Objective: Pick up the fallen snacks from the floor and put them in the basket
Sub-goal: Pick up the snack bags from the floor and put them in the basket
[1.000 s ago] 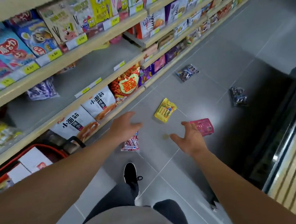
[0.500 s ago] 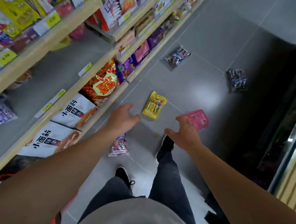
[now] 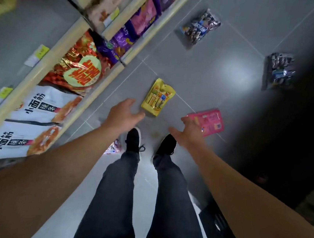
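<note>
Snacks lie scattered over the grey tiled floor [image 3: 204, 75], and the yellow packet [image 3: 158, 98] serves as the marker for all of them. Just beside its near corner the left hand [image 3: 123, 115] reaches out with relaxed fingers, grasping nothing. To the right of the yellow packet lies a pink packet [image 3: 208, 122], and the right hand [image 3: 188, 130] is spread loose over its near edge, holding nothing; whether the fingertips touch the wrapper is hard to judge from this angle. Well beyond the yellow packet a dark packet [image 3: 200, 28] lies near the shelf edge [image 3: 89, 100], and another dark packet [image 3: 279, 72] lies far to the right in shadow. On the near side of the yellow packet stand two black shoes [image 3: 134, 139], with a small red-and-white packet [image 3: 113, 148] partly hidden beside the left forearm. Left of the yellow packet, the lower shelf holds large white bags [image 3: 29, 122] and a red foil bag [image 3: 77, 65].
</note>
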Demonstrator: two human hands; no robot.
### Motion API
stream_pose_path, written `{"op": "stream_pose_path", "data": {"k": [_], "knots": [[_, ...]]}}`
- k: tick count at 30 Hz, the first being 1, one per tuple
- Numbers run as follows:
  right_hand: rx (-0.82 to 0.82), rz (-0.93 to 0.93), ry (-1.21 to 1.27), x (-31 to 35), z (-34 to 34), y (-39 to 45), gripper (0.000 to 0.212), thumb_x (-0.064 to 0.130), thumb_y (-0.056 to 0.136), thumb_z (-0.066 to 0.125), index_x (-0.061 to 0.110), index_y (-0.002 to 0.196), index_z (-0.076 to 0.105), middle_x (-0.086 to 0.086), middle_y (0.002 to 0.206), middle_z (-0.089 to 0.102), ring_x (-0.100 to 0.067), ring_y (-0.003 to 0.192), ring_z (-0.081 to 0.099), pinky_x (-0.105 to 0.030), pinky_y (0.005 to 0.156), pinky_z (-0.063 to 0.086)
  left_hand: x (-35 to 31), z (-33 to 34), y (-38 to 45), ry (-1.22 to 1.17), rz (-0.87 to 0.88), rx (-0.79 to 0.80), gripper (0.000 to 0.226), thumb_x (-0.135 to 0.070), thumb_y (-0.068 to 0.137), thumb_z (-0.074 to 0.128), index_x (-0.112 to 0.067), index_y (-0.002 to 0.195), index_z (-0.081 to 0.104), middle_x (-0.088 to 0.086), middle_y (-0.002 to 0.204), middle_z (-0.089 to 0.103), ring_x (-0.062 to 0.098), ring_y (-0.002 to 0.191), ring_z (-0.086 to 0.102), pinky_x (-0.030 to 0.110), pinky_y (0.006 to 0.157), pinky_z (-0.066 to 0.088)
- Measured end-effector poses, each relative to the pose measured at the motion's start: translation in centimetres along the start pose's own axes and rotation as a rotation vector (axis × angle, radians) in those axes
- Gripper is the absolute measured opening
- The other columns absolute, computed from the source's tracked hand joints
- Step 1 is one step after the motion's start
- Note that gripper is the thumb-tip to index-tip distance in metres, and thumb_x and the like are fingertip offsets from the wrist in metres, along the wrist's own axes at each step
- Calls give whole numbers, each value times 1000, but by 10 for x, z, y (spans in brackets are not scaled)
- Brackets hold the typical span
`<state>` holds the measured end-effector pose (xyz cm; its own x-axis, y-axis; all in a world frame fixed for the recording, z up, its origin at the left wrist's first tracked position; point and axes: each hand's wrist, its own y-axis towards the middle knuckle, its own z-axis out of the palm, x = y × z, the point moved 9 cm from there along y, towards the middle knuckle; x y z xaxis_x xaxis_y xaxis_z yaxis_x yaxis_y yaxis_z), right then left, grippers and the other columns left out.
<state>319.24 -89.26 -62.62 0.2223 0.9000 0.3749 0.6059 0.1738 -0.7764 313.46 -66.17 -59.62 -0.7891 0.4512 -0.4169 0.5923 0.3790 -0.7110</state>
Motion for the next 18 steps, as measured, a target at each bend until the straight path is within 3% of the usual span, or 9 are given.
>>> {"op": "stream_pose_path", "data": {"k": [7, 18], "knots": [[-24, 132, 215, -43, 55, 125, 68, 43, 89, 69, 10, 144, 46, -7, 144, 52, -28, 130, 51, -44, 107, 43, 31, 75, 121, 78, 26, 93, 60, -28, 87, 70, -13, 141, 48, 9, 139, 55, 29, 124, 55, 34, 102, 42], [5, 242, 290, -116, 211, 347, 70, 44, 87, 71, 10, 142, 46, -10, 142, 52, -26, 128, 53, -36, 105, 44, 134, 203, 336, 127, -11, 102, 56, -25, 85, 72, -8, 134, 52, 11, 134, 59, 28, 120, 57, 31, 94, 42]]}}
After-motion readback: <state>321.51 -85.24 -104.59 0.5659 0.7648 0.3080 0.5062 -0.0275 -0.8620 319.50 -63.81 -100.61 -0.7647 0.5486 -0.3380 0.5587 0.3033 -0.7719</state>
